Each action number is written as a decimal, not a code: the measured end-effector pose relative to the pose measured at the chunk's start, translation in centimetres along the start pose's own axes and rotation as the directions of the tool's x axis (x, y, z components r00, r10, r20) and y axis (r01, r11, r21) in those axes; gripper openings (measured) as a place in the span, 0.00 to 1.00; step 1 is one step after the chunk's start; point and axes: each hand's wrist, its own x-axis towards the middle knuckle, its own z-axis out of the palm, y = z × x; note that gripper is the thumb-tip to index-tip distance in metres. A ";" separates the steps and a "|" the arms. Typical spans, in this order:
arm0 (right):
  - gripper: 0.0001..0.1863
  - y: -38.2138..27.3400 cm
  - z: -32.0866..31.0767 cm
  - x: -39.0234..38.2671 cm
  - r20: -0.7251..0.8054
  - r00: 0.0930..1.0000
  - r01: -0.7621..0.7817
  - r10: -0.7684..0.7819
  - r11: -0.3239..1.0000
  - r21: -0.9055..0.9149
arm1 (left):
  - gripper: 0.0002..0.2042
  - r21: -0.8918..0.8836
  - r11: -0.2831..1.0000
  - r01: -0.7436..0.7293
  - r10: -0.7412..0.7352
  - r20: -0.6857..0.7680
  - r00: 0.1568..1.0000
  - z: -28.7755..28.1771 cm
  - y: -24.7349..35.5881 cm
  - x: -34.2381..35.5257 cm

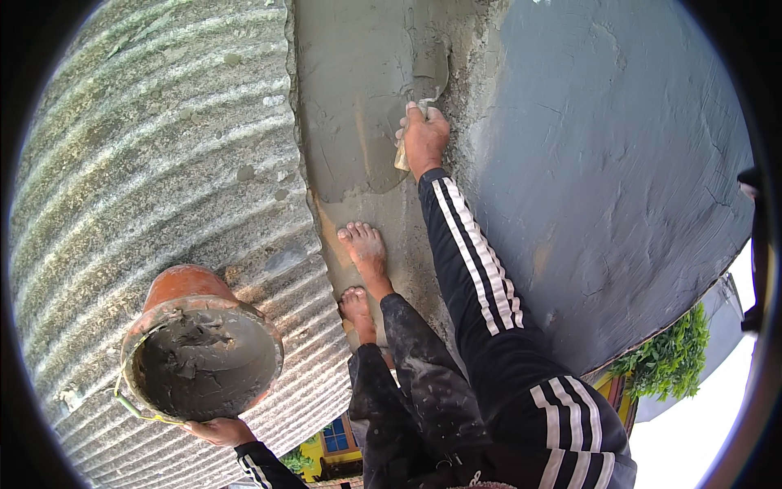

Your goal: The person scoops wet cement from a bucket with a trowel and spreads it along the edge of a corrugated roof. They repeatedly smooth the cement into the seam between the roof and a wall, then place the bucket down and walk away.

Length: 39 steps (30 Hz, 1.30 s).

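Observation:
My right hand (425,138) is wrapped round the light wooden handle of a trowel (432,96). The trowel's blade, smeared with grey mortar, lies against the wet mortar strip (350,122) near its right edge. At the lower left, my left hand (218,431) grips the rim of an orange-red bucket (189,284); its fingers are partly hidden beneath it. Grey wet mortar (204,359) lies inside the bucket, scooped unevenly. A thin yellow-green handle (130,407) hangs at the bucket's left side.
Corrugated roofing sheet (163,163) spreads over the left, its edge bordering the strip. A grey plastered wall (611,163) rises on the right. My bare feet (363,253) stand on the narrow ledge between them. Green leaves (668,350) and a yellow building (342,460) show far below.

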 end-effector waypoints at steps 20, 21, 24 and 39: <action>0.12 -3.5 3.6 5.4 0.194 0.972 -0.151 0.136 0.986 0.065 | 0.25 -0.120 0.977 0.176 -0.179 -0.016 0.984 -0.4 3.9 -0.7; 0.12 -3.6 3.4 5.4 0.159 0.980 -0.126 0.121 0.992 0.022 | 0.25 0.019 0.994 0.109 -0.108 -0.020 0.994 -0.4 2.9 -0.4; 0.12 -2.9 2.5 2.7 0.110 0.956 -0.276 0.272 0.961 0.022 | 0.26 -0.052 0.997 0.063 -0.064 -0.007 0.998 -0.2 -0.1 -0.1; 0.15 -2.3 4.1 5.6 0.008 1.000 0.031 -0.030 0.964 -0.265 | 0.35 -0.451 0.843 0.294 -0.294 0.071 0.953 -0.1 3.9 -0.1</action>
